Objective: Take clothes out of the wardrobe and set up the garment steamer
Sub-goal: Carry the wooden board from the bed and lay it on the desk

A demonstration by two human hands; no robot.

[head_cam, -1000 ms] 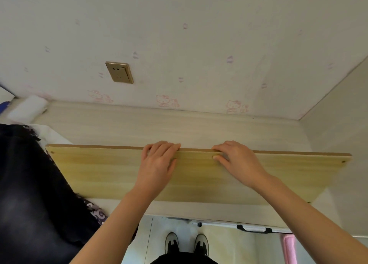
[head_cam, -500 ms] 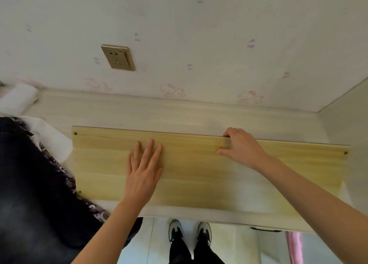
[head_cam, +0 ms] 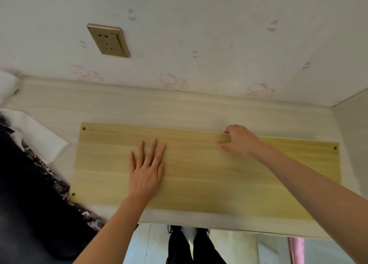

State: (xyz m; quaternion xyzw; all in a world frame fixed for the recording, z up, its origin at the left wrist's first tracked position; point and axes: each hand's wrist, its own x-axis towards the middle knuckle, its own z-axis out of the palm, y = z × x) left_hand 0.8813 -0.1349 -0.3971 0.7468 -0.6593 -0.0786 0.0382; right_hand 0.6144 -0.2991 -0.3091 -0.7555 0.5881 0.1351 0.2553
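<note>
A long yellow wooden board (head_cam: 199, 176) lies flat on a pale wood-grain table (head_cam: 139, 108) against the wall. My left hand (head_cam: 147, 168) rests palm down on the board's middle, fingers straight. My right hand (head_cam: 241, 140) grips the board's far edge, fingers curled over it and thumb on top. A dark patterned garment (head_cam: 33, 194) with white fabric (head_cam: 37, 132) under it lies on the table's left side. No steamer is in view.
A gold wall socket (head_cam: 108, 40) sits on the cartoon-print wallpaper above the table. A pale side panel (head_cam: 352, 134) closes the right end. Below the table edge are my legs and shoes (head_cam: 189, 242) and something pink (head_cam: 296, 249) at the right.
The board went from tilted up on edge to lying flat on the table. My left hand let go of the far edge and now lies flat on the board; my right hand kept its grip.
</note>
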